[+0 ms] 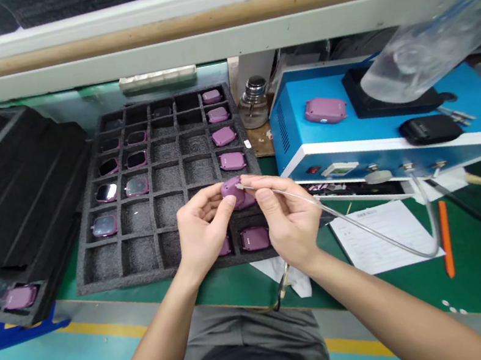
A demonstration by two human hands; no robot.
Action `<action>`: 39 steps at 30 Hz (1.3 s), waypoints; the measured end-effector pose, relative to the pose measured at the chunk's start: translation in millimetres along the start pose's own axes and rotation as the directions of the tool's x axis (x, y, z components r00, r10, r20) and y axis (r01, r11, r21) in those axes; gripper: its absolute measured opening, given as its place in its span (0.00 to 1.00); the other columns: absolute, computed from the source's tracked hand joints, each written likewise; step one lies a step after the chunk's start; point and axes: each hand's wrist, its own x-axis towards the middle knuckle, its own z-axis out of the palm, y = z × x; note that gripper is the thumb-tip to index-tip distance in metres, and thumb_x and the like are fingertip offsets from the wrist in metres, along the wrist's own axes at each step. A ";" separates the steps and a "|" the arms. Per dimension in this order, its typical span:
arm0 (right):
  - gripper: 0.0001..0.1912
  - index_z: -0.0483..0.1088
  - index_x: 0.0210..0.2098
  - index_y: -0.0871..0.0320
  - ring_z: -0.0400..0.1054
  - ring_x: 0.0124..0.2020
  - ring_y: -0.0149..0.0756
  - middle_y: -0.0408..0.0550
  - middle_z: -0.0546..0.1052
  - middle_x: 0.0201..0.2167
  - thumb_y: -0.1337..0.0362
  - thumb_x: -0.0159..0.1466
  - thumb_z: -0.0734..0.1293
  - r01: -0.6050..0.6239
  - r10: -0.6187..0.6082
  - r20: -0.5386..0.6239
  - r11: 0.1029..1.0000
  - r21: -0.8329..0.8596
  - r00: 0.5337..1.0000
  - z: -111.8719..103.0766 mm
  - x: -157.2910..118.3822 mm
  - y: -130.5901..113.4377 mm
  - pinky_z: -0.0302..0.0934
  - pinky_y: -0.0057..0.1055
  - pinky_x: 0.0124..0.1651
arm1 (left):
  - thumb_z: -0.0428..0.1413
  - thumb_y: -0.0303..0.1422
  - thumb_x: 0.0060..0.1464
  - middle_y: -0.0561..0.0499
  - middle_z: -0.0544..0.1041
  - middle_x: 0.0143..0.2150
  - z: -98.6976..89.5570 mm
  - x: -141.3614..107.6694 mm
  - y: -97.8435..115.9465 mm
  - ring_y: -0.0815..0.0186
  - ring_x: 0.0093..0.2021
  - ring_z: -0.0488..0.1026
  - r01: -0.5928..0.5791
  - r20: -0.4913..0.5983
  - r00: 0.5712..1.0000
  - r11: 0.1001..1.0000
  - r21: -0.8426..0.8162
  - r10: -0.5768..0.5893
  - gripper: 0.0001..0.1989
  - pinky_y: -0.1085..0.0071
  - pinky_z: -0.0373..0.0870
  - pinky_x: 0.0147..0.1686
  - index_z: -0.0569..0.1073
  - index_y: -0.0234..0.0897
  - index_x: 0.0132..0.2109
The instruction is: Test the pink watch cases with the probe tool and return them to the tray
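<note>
My left hand (205,223) is closed on a purple watch case (231,188), held above the black foam tray (134,279). Between the fingers of my right hand (291,214) is the end of a thin clear tube (344,214). The small tip of that tube meets the case, but I cannot tell whether it enters an opening. From there the tube loops over to a fitting on the front of the blue machine (287,165). Several more purple watch cases (232,161) lie in the tray's right column, and units with dark or clear faces (136,184) sit in its left cells.
Another purple case (326,110) rests on the machine, near a clear cylinder (394,75) and a black box (431,129). A glass bottle (255,103) stands behind the tray. Stacked foam trays (32,161) rise at left. Right of me lie a printed sheet (383,238) and an orange strip (446,240).
</note>
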 end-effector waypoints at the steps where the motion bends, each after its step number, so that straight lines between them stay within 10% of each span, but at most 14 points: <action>1: 0.06 0.79 0.43 0.52 0.81 0.51 0.43 0.49 0.85 0.45 0.61 0.71 0.69 0.001 -0.001 0.001 1.000 -0.003 1.000 0.0 -0.1 0.2 0.77 0.45 0.58 | 0.69 0.38 0.54 0.45 0.86 0.41 0.1 -0.1 -0.1 0.60 0.40 0.85 0.002 -0.001 1.000 1.000 0.002 -0.002 0.15 0.65 0.83 0.45 0.83 0.35 0.45; 39: 0.06 0.80 0.42 0.53 0.81 0.47 0.36 0.49 0.85 0.43 0.65 0.71 0.68 0.060 -0.060 0.019 0.998 -0.020 0.998 1.8 8.2 -0.8 0.77 0.35 0.52 | 0.68 0.34 0.57 0.47 0.87 0.43 -1.6 1.7 -2.8 0.64 0.41 0.85 -0.063 0.016 0.998 0.997 0.045 0.062 0.13 0.74 0.82 0.44 0.83 0.34 0.48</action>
